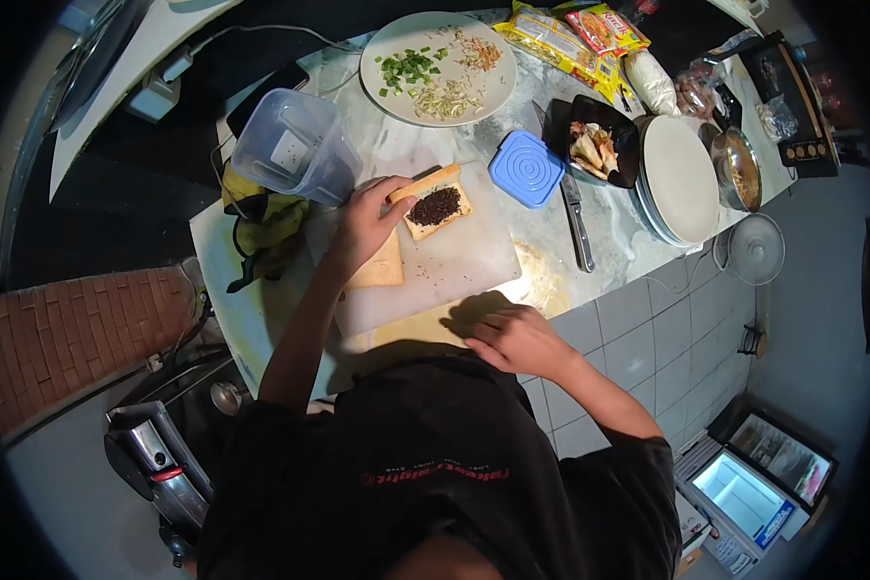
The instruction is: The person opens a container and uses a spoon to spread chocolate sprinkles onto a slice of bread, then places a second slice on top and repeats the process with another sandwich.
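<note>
Centrally placed in the head view, a white cutting board point(464, 275) bears a slice of bread point(462, 206) topped with a mound of dark sprinkles point(435, 206), situated towards the board's far edge. A raised crust point(433, 181) runs along the far side of the mound. The left hand point(370, 217), over the board's left part, is closed narrowly on the bread at its left end, the thumb on the near face; the fingertips behind are partly hidden. Beneath the left wrist, another slice point(382, 267) lies flat on the board, and scattered dark grains dot the surface to its right. The right hand point(522, 338) is positioned near the board's near right corner, its fingers loosely bent; whether they are pinched together cannot be told. Just beyond the board's far left corner stands a clear plastic container point(309, 159); farther beyond the board, a large plate point(501, 89) carries separate heaps of chopped ingredients. To the board's right lie a blue lid point(527, 169) and a knife point(578, 227), the latter with its dark handle towards the person. Farther right of the board are a black bowl point(631, 150) of browned pieces and stacked plates point(681, 184).
</note>
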{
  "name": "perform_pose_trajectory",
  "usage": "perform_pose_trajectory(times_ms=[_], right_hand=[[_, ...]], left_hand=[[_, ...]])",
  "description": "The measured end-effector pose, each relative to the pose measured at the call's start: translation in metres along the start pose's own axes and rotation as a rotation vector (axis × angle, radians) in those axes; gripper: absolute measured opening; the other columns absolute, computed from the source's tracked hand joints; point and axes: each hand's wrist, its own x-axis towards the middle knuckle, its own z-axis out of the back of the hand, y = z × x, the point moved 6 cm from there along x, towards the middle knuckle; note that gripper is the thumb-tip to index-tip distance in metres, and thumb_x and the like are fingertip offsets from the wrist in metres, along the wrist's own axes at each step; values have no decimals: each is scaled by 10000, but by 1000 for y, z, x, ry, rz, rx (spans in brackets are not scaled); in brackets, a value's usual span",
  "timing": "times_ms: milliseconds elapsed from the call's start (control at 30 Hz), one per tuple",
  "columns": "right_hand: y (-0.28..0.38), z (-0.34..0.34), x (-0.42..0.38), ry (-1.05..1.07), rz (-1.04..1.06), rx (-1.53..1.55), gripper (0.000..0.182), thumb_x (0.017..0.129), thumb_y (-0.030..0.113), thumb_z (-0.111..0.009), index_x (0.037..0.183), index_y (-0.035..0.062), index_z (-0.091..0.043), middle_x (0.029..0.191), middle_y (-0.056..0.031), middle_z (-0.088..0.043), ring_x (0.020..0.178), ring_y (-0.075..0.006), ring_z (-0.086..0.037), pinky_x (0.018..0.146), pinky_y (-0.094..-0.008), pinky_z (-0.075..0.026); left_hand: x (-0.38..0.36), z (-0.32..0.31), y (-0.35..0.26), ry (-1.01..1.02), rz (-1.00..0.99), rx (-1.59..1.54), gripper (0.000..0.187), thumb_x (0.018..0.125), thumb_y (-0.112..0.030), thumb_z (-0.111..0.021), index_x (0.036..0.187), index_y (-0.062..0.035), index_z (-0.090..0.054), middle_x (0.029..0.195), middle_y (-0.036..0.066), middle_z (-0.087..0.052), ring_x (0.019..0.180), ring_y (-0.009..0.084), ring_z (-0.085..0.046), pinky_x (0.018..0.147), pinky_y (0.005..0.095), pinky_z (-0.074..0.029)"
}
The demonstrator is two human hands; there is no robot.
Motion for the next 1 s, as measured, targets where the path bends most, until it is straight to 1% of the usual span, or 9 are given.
perform_pose_trajectory(times_ms=[100, 167, 367, 533, 567, 633, 700, 833, 1000], right_hand=[[-12, -9, -10, 388, -417, 51, 423, 1006, 260, -551, 1348, 14, -577, 1357, -184, -570, 1346, -322, -492, 1124, -414, -399], [-1, 6, 16, -482, 25, -115, 400, 1004, 281, -561, 1337, 64, -599, 1404, -157, -553, 1345, -302, -502, 1123, -427, -403], [-17, -29, 6, -472, 67, -241, 481, 967, 303, -637, 1374, 61, -553, 1471, -105, -516, 1380, -329, -477, 1129, -505, -367], [-35, -29, -92, -434, -372, -381, 170, 898, 228, -720, 920, 62, -699, 1033, -113, -666, 945, -277, -649, 878, -444, -491], [-15, -11, -76, -688, -259, -314, 169, 883, 187, -728, 781, 62, -679, 807, -71, -622, 742, -248, -605, 766, -425, -467], [1, -6, -32, -713, -165, -195, 164, 913, 202, -695, 927, 41, -673, 1037, -126, -635, 992, -299, -643, 895, -459, -482], [17, -1, 21, -547, -54, -155, 477, 985, 299, -596, 1395, 61, -544, 1535, -142, -445, 1461, -342, -356, 1169, -494, -333], [4, -38, 46, -481, 31, -191, 576, 1005, 350, -558, 1506, 88, -447, 1609, -122, -366, 1491, -303, -319, 1209, -498, -277], [-40, -52, -71, -244, -414, -258, 212, 928, 215, -679, 1063, 51, -693, 1121, -112, -651, 996, -300, -639, 896, -429, -482]], left_hand=[[0, -1, 1, 8, -1, -9, 254, 947, -119, -704, 1153, 20, -654, 1028, 148, -715, 900, 196, -674, 811, 315, -523], [-1, -2, 3, 2, -6, 12, 256, 948, -124, -706, 1157, 16, -656, 1037, 142, -717, 908, 190, -671, 817, 312, -522], [-3, -3, 17, -36, -71, 63, 256, 957, -139, -706, 1167, 0, -661, 1077, 117, -718, 929, 178, -658, 836, 300, -516], [-5, -3, 16, -81, -107, 74, 242, 964, -139, -701, 1157, 1, -662, 1041, 99, -720, 911, 165, -655, 837, 295, -515], [-3, -4, 20, -72, -96, 66, 246, 945, -141, -722, 1150, -16, -667, 1048, 111, -717, 901, 205, -660, 799, 312, -523], [-2, -4, 21, -63, -91, 62, 253, 927, -142, -743, 1143, -33, -672, 1054, 123, -713, 891, 245, -664, 761, 330, -531], [2, -4, 17, -23, -44, 3, 245, 936, -139, -730, 1140, -18, -667, 1000, 128, -720, 840, 238, -672, 738, 321, -522], [8, -5, 7, 59, 69, -17, 245, 944, -139, -719, 1141, -6, -660, 961, 132, -723, 794, 234, -674, 731, 316, -519], [3, -2, 15, -43, -45, 1, 251, 944, -150, -721, 1143, -8, -661, 1029, 125, -720, 867, 225, -673, 749, 326, -521]])
